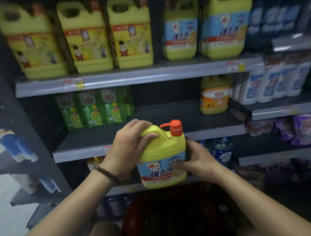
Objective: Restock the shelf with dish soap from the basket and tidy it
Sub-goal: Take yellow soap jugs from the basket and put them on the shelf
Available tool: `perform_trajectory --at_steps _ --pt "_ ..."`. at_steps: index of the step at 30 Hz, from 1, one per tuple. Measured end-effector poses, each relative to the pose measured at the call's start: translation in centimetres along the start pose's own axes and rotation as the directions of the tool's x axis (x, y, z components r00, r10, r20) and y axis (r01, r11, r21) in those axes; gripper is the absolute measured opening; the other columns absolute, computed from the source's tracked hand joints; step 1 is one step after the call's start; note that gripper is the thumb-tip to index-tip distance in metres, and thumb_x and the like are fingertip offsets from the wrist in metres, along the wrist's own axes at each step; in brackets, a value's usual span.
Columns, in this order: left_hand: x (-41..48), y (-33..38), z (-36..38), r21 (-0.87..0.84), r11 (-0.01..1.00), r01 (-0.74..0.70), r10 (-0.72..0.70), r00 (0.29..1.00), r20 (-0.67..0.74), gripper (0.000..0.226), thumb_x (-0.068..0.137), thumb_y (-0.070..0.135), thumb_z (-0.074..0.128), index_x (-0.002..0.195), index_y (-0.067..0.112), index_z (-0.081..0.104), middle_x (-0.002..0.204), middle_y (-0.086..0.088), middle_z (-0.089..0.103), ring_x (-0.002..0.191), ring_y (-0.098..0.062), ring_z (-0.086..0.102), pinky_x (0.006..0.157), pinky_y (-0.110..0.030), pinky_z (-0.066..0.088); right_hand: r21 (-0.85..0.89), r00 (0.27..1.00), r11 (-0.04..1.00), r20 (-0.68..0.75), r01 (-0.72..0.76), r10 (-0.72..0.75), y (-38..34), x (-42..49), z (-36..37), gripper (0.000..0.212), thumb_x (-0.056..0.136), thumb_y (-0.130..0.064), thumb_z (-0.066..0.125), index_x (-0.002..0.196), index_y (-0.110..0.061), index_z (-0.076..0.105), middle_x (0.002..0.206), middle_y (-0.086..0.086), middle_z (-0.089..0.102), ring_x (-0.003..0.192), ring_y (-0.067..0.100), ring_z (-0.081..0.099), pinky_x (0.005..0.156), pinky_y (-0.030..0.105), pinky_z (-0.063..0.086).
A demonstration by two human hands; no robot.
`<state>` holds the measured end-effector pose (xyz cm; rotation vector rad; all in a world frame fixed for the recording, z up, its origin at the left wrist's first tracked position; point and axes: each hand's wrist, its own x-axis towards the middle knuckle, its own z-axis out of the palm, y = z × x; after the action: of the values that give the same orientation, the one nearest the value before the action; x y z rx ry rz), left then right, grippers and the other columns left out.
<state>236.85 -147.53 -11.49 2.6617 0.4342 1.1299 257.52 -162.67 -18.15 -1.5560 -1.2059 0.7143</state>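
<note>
I'm holding the jug [162, 150] before the middle shelf [169, 117], above the basket [176, 217]. My left hand [129, 143] is curling over its handle and my right hand [198, 161] is clasping its side. Bare shelf is lying between the green bottles [93, 107] and the orange jug [214, 95].

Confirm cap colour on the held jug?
Orange-red cap on the yellow jug; head view.
</note>
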Motion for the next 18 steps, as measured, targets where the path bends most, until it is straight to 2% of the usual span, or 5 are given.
perform_trajectory --at_steps 5,7,10,13,18 --pt "8.5 3.0 -3.5 -0.088 0.996 -0.032 0.024 0.995 -0.093 0.033 0.099 0.046 0.063 0.124 0.025 0.066 0.117 0.008 0.065 0.104 -0.009 0.062 0.089 -0.025 0.053 -0.058 0.990 0.993 -0.095 0.103 -0.108 -8.5 1.8 -5.8 0.057 0.076 -0.030 0.097 0.125 -0.032 0.068 0.121 -0.006 0.078 0.110 0.016 0.077 0.089 0.047 0.065" --pt "11.7 3.8 -4.5 -0.261 0.964 0.056 -0.086 0.991 -0.105 0.050 0.093 0.058 0.066 0.134 0.030 0.057 0.121 0.007 0.064 0.106 -0.010 0.065 0.087 -0.029 0.056 -0.068 0.980 0.988 -0.133 0.137 -0.145 -12.2 2.5 -8.0 0.053 0.079 -0.024 0.095 0.125 -0.027 0.069 0.117 -0.003 0.080 0.105 0.016 0.079 0.084 0.043 0.067" --pt "15.6 4.4 -5.4 -0.591 0.779 0.209 -0.249 0.968 0.014 0.078 0.083 0.066 0.075 0.142 0.028 0.042 0.130 -0.001 0.066 0.108 -0.017 0.073 0.086 -0.039 0.064 -0.022 0.965 0.986 -0.199 0.167 -0.169 -16.5 3.8 -11.5 0.052 0.081 -0.017 0.091 0.127 -0.017 0.068 0.118 0.005 0.080 0.103 0.022 0.080 0.080 0.040 0.067" --pt "17.9 5.2 -5.2 -0.703 0.605 0.374 -0.251 0.927 0.277 0.076 0.082 0.044 0.083 0.143 0.024 0.043 0.130 -0.002 0.069 0.110 -0.014 0.075 0.087 -0.038 0.065 -0.023 0.938 0.982 -0.292 0.188 -0.186 -20.3 5.4 -14.6 0.050 0.079 -0.025 0.092 0.124 -0.017 0.070 0.114 0.003 0.081 0.099 0.023 0.081 0.081 0.044 0.068" --pt "23.2 5.7 -3.8 -0.751 0.522 0.405 -0.271 0.913 0.304 0.050 0.090 0.019 0.080 0.134 0.017 0.055 0.118 -0.004 0.077 0.098 -0.015 0.079 0.071 -0.027 0.064 -0.090 0.940 0.987 -0.304 0.136 -0.157 -23.8 8.9 -17.9 0.045 0.085 -0.039 0.086 0.120 -0.016 0.070 0.105 0.001 0.083 0.091 0.020 0.082 0.077 0.039 0.067"
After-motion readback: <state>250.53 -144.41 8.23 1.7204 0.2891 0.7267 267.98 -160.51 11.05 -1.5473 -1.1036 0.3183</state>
